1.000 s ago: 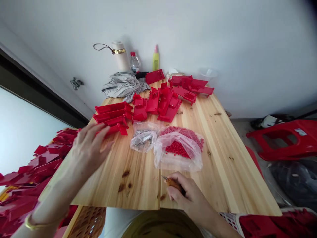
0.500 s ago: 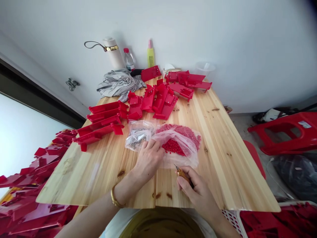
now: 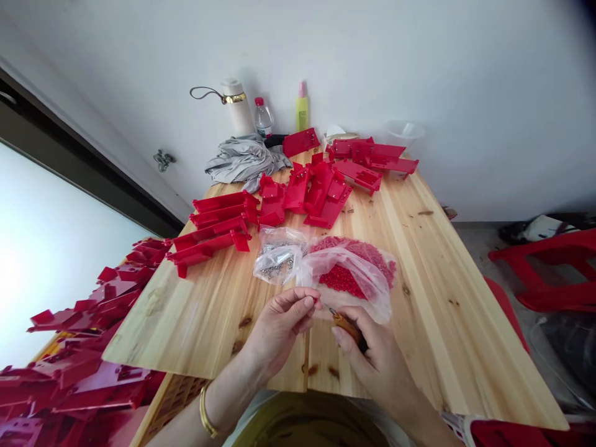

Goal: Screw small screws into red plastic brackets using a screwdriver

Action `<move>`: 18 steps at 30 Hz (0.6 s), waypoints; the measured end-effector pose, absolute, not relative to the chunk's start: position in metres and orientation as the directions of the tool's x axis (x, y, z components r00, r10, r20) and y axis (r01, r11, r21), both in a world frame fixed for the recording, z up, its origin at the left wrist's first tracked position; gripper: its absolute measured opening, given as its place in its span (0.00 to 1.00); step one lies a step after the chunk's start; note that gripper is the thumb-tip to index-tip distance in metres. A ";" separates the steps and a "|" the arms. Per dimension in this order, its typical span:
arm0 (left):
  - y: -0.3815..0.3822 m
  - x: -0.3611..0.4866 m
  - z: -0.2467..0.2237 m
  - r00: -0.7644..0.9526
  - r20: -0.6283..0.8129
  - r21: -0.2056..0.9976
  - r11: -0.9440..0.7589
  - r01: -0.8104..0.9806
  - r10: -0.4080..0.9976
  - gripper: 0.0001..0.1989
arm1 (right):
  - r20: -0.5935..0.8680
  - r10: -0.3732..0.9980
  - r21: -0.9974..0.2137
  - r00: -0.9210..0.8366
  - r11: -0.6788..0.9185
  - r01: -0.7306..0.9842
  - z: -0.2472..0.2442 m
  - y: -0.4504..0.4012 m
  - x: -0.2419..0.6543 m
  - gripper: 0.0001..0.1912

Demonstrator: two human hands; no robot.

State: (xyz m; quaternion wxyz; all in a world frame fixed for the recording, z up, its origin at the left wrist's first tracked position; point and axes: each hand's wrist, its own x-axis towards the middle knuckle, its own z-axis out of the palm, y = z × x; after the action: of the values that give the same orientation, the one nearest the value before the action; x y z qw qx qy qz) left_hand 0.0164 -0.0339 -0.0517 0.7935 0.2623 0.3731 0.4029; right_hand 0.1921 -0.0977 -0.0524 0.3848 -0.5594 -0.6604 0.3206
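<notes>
My left hand pinches a small red piece between thumb and fingertips, just in front of the bags. Wrapped in my right hand is a tool with an amber handle, its thin metal tip pointing at the red piece, close to it. Behind my hands lie a clear bag of small metal parts and, to its right, an open clear bag of small red pieces. Red plastic brackets stand in a row at the left, and more red brackets lie farther back.
Along the wall are a grey cloth, a white flask, a small bottle, a yellow spray bottle and a clear bowl. Piled red parts lie left of the wooden table; a red stool is at the right.
My left hand has come off the bags toward the tool tip and turned, now showing a small red piece in its fingertips. The whole view has shifted, with the table farther right.
</notes>
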 end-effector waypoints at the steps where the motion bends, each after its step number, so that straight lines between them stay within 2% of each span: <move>1: -0.034 0.015 -0.053 0.395 -0.378 0.714 0.535 -0.451 0.837 0.11 | 0.157 0.984 -0.846 -0.083 0.178 0.503 -0.052 -0.097 0.192 0.07; 7: -0.038 0.009 -0.063 0.368 -0.286 0.804 0.430 -0.410 0.885 0.08 | 0.185 0.969 -0.785 -0.166 0.247 0.569 -0.052 -0.096 0.192 0.09; 15: -0.042 0.008 -0.059 0.346 -0.060 0.964 0.145 -0.223 0.936 0.03 | 0.216 0.962 -0.746 -0.165 0.272 0.608 -0.057 -0.095 0.191 0.08; 18: -0.041 0.002 -0.059 0.388 -0.054 0.983 0.117 -0.141 0.920 0.07 | 0.211 0.963 -0.766 -0.170 0.271 0.583 -0.058 -0.093 0.189 0.08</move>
State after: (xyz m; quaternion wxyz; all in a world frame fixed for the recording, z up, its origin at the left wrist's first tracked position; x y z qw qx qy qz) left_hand 0.0019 -0.0406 -0.0595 0.6481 0.5233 0.3723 0.4093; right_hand 0.1895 -0.0928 -0.0582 0.3511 -0.5400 -0.7156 0.2703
